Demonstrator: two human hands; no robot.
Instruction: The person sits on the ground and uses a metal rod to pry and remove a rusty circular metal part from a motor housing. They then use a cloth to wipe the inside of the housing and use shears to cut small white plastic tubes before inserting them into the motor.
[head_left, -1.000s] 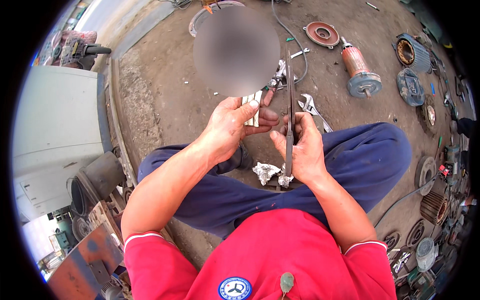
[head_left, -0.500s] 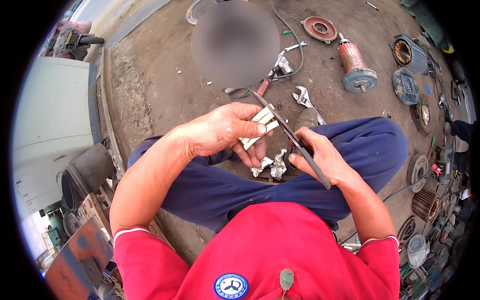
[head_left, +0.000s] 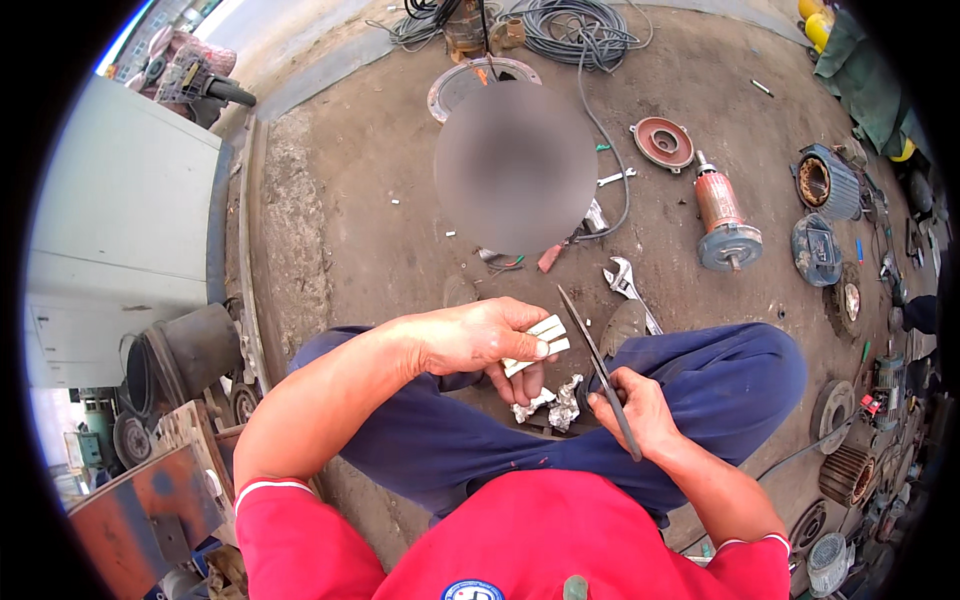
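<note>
My left hand (head_left: 480,335) is closed, with thumb and fingers pinching a pale cream slotted block (head_left: 530,352) whose strips stand apart at the free end. My right hand (head_left: 645,408) wraps round a long, dark, tapered file (head_left: 598,368), its thin tip slanting up and away to the left. A small gap separates the file from the pale block. Below my hands, between my legs, lies crumpled silvery foil (head_left: 565,402).
An adjustable wrench (head_left: 630,287) lies beyond my knees. Farther right are a motor rotor (head_left: 718,205), a reddish round cover (head_left: 663,143) and a stator housing (head_left: 828,182). A cable coil (head_left: 570,32) lies far ahead; a large pale cabinet (head_left: 120,200) stands left.
The file has drawn back from the pale block, where it lay across its edge. Both hands keep their holds. The view has tilted up, so everything sits lower.
</note>
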